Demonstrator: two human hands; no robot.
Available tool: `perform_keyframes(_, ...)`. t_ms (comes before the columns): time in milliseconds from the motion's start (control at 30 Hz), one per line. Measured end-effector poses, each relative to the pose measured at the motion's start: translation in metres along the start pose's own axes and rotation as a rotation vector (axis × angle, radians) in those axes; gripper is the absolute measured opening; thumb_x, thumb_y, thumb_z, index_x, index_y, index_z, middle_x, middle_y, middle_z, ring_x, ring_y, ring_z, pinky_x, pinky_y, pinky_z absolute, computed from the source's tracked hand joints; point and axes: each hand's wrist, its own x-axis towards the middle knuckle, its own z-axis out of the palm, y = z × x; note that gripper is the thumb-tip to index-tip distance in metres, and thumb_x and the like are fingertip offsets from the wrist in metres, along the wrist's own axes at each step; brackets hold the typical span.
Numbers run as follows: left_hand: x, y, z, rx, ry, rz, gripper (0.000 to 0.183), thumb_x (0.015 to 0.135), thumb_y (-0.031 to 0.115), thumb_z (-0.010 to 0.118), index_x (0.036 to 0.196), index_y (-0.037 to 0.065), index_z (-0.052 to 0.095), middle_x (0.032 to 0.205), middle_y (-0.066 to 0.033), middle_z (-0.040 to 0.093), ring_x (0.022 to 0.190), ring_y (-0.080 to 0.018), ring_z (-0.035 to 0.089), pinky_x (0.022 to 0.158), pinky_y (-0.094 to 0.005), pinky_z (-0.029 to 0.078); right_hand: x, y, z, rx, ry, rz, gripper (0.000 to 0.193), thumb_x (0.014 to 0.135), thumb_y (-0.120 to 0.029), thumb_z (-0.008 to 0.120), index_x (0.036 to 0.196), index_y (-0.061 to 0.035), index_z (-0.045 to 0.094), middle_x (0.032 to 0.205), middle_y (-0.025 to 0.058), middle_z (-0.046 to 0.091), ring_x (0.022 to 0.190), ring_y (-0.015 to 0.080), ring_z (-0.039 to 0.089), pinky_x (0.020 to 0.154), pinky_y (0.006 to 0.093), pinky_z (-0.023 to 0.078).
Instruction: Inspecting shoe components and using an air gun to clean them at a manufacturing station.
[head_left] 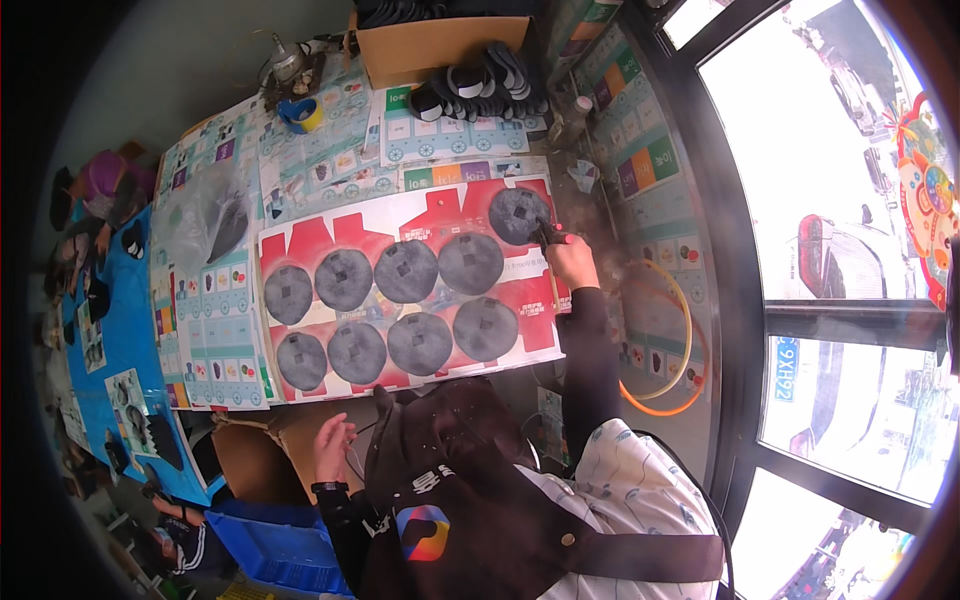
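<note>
My right hand (573, 263) is closed around a dark spray gun (549, 236) at the right end of the work sheet. Its tip is close beside a dark grey round pad (519, 215) at the far right corner. Several more round pads, such as this one (471, 264), lie in two rows, each with a darker square at its middle. Beneath them is a red and white printed cardboard sheet (318, 238). My left hand (333, 447) hangs off the table's near edge, holding nothing, its fingers loosely apart.
Behind the sheet stand a cardboard box (440, 52) and a pile of dark insole-like pieces (480, 88). Tape rolls (300, 115) and a clear plastic bag (205, 225) lie left. An orange hose (668, 408) loops at right. A blue crate (275, 550) is below left, near another person (185, 530).
</note>
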Motion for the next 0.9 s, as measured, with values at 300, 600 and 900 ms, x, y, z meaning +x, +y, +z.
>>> perform_keyframes(300,-0.006,0.002,-0.002,-0.009,0.037,-0.003,0.025,0.108,0.018,0.057,0.13,0.009,0.066,0.103,-0.0018,0.071,0.081,-0.0075,0.063,0.068,-0.0205,0.046,0.004,-0.002,0.018,-0.112,0.038,-0.122,0.029,0.082,-0.023,0.061,0.093,0.0011,0.072,0.097,0.0304,0.07,0.102,0.0485,0.067,0.087,0.0524,0.053)
perform_keyframes(600,-0.004,0.001,-0.002,-0.01,0.012,0.0,0.026,0.108,0.018,0.059,0.131,0.009,0.066,0.104,-0.0026,0.07,0.084,-0.0095,0.064,0.073,-0.0232,0.048,0.012,0.013,0.009,-0.174,0.122,-0.114,0.031,0.08,-0.02,0.056,0.094,0.0025,0.073,0.099,0.0333,0.069,0.105,0.0494,0.066,0.09,0.0546,0.052)
perform_keyframes(900,-0.004,-0.002,-0.004,-0.004,0.016,-0.013,0.026,0.108,0.017,0.057,0.131,0.008,0.065,0.104,-0.0027,0.07,0.084,-0.0085,0.063,0.071,-0.023,0.047,-0.004,0.014,-0.006,-0.125,0.379,-0.129,0.041,0.082,-0.021,0.058,0.116,-0.0008,0.072,0.108,0.0308,0.07,0.111,0.0477,0.065,0.094,0.052,0.051)
